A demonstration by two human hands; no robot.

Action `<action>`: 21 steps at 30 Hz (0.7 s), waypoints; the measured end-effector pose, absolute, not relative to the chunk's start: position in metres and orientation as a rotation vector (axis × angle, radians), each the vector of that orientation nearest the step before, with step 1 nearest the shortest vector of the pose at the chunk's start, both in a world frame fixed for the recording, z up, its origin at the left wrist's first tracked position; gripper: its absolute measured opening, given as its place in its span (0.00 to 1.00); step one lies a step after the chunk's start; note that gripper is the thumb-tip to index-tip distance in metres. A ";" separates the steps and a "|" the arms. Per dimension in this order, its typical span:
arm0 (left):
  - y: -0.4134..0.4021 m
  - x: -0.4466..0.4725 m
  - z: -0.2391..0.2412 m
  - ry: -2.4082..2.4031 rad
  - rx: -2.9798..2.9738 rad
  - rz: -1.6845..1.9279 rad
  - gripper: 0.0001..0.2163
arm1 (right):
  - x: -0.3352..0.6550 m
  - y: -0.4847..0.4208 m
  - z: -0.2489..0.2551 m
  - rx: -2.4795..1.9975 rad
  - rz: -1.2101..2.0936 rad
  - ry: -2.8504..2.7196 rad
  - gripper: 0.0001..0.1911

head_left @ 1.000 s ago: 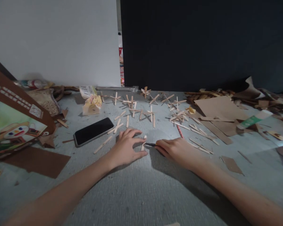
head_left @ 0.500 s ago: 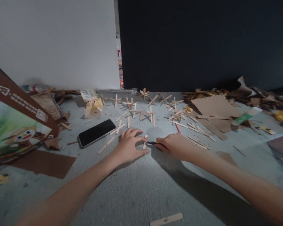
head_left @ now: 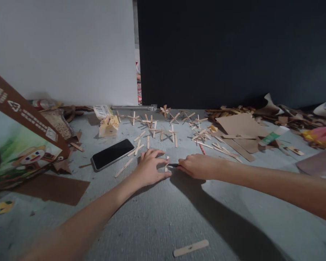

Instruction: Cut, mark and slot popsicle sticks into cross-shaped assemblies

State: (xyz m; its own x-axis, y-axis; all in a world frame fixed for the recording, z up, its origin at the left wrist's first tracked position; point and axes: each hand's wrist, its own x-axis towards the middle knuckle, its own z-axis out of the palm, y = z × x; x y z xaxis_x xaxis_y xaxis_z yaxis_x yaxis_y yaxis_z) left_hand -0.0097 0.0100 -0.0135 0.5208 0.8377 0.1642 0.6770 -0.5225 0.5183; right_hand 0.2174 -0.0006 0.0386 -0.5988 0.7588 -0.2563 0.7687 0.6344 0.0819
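Grey surface [head_left: 136, 224] — left hand [head_left: 151, 167] palm-down

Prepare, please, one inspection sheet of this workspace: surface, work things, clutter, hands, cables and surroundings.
Surface: grey worktop, littered.
Job's things: small wooden stick, dark-tipped tool; crossed sticks beyond.
Clutter: phone, cardboard, loose stick nearest the camera.
Hands: left hand at small wooden stick, contact unclear; right hand grips dark-tipped tool.
Cables: nothing seen.
Surroundings: white panel, black panel behind.
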 end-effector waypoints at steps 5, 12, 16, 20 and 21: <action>0.011 -0.009 -0.012 1.245 2.391 0.530 0.22 | 0.210 0.007 0.052 1.226 -0.108 2.507 0.16; 0.013 -0.008 -0.008 1.253 2.415 0.450 0.27 | 0.209 0.009 0.054 1.264 -0.304 2.503 0.18; 0.013 -0.006 -0.004 1.262 2.407 0.375 0.29 | 0.216 0.000 0.052 1.327 -0.437 2.548 0.20; 0.013 -0.005 0.000 1.252 2.398 0.314 0.27 | 0.228 -0.009 0.055 1.468 -0.525 2.608 0.20; 0.013 -0.005 0.000 1.245 2.394 0.294 0.28 | 0.231 -0.010 0.054 1.527 -0.520 2.624 0.20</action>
State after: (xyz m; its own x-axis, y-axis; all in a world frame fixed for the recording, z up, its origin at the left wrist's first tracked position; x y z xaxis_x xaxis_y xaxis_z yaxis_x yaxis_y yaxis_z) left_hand -0.0052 0.0131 0.0005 0.5757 0.8177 -0.0073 0.7278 -0.5083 0.4603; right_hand 0.2310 -0.0102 0.0541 -0.5072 0.8335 -0.2194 0.8541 0.4520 -0.2573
